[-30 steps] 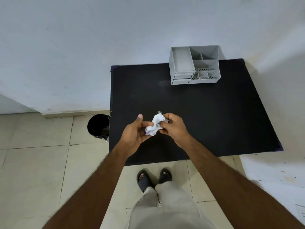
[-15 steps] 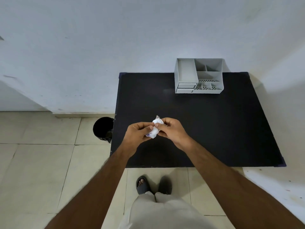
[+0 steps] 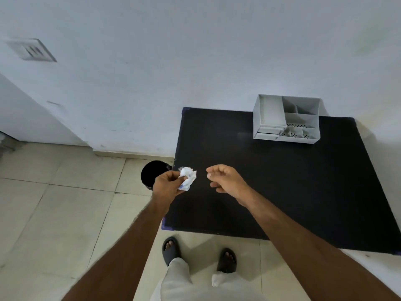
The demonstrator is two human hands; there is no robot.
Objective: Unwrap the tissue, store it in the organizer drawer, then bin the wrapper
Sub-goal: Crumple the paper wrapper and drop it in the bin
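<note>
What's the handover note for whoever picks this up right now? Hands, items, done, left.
Left hand: shut on a crumpled white wad, held over the table's left edge, beside the black bin on the floor.
Right hand: loosely curled over the black table, holding nothing visible.
Grey organizer: at the table's back edge; its small drawer looks shut, contents not visible.
Done: cannot tell whether the tissue is already stored, or whether the wad is only wrapper.
Left: if it is the wrapper, drop it in the bin; otherwise finish unwrapping and store the tissue first.
</note>
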